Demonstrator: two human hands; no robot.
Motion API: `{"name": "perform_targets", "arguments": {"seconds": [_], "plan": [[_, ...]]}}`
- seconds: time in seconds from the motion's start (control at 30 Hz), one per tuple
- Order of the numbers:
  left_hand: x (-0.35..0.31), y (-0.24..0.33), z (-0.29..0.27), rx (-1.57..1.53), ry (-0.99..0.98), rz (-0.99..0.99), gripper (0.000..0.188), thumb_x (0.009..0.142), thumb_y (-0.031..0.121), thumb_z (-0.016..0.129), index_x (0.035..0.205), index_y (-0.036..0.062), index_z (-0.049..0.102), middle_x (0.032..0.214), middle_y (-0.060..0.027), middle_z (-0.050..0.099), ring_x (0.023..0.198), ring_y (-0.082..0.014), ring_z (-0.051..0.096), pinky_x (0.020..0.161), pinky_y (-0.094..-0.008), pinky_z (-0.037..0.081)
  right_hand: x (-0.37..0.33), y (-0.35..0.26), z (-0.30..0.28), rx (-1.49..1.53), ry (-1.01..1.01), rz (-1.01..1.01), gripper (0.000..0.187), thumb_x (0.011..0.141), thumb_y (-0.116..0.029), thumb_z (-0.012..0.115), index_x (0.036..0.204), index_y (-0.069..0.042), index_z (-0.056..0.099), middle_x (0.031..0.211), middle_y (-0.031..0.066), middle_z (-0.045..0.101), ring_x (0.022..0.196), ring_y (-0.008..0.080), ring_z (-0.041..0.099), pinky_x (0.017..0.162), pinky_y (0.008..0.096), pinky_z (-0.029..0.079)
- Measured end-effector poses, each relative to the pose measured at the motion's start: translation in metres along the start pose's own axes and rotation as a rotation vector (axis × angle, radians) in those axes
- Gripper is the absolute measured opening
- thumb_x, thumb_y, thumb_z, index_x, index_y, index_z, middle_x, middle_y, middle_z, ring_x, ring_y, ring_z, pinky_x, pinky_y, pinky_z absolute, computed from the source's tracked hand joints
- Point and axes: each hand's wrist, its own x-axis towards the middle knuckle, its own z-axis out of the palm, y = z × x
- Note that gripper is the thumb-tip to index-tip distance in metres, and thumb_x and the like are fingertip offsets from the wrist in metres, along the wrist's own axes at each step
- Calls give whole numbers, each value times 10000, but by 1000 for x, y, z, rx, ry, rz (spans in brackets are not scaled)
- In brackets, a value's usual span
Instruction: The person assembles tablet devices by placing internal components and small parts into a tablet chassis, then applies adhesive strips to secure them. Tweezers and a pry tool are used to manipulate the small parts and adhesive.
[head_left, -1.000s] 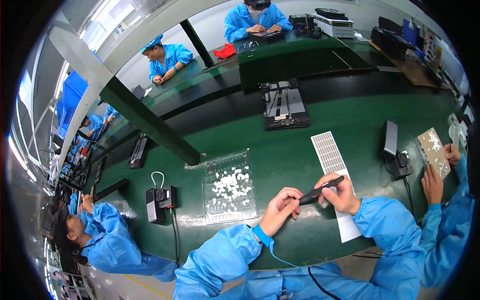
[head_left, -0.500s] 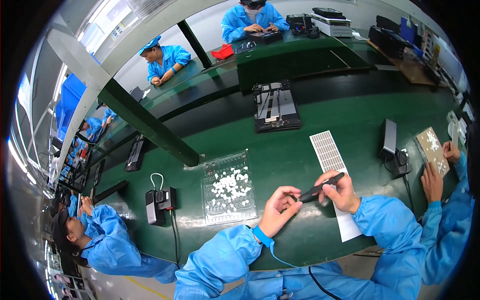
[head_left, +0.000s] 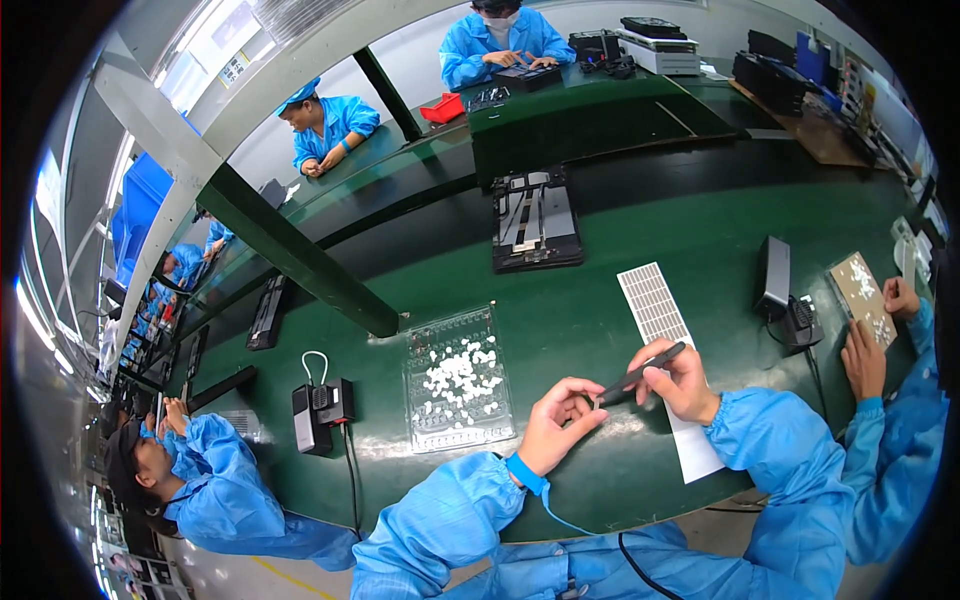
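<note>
My right hand (head_left: 680,382) is wrapped around black tweezers (head_left: 640,372), slanted with their tip down to the left. The tip meets the fingertips of my left hand (head_left: 562,425). Thumb and forefinger of that hand pinch a tiny whitish piece (head_left: 599,403), too small to name. A blue strap (head_left: 528,474) circles my left wrist. Under my right hand lies a white sheet (head_left: 652,300) with rows of small rectangular labels. A clear plastic tray (head_left: 460,436) with many small white pieces (head_left: 462,372) rests to the left of my left hand.
Dark flat devices (head_left: 537,220) lie on the black belt strip. A small black device with a cable (head_left: 322,412) stands left of the tray; a similar one (head_left: 785,295) is at right. A green post (head_left: 300,255) rises behind the tray. Co-workers sit on both sides and across.
The dark devices on the belt have shifted left and slightly nearer. The person across has moved their hands a little. My hands and the tweezers stay almost where they were.
</note>
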Motion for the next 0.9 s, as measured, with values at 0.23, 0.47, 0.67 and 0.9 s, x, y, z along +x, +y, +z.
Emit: {"name": "perform_targets", "arguments": {"seconds": [0.23,0.47,0.67,0.9], "plan": [[-1,2,0,-17,-2,-20,363,881,-20,720,1213,18,580,955,6,583,772,-11,530,670,-160,434,0,1,0,12,-11,20,198,982,-144,555,1028,33,630,847,110,669,667,144,685,653,274,526],[0,1,-1,-5,-21,-28,381,875,-16,727,1223,19,577,985,-5,583,782,-17,536,683,-164,440,1,4,-3,1,-53,-9,233,1004,-198,560,1061,28,557,877,158,681,651,156,663,610,264,538],[-1,2,-1,13,-37,-40,392,869,-10,734,1227,21,577,1011,-11,581,778,-19,534,683,-167,437,1,-1,1,15,-6,17,212,983,-159,558,1023,34,634,831,108,674,665,148,689,647,269,529],[-1,2,-1,48,-43,-51,391,871,4,737,1226,19,574,1027,-28,612,776,-18,532,688,-172,439,1,1,1,28,-6,13,210,983,-158,559,1026,34,634,860,123,680,658,145,684,648,268,526]]}}
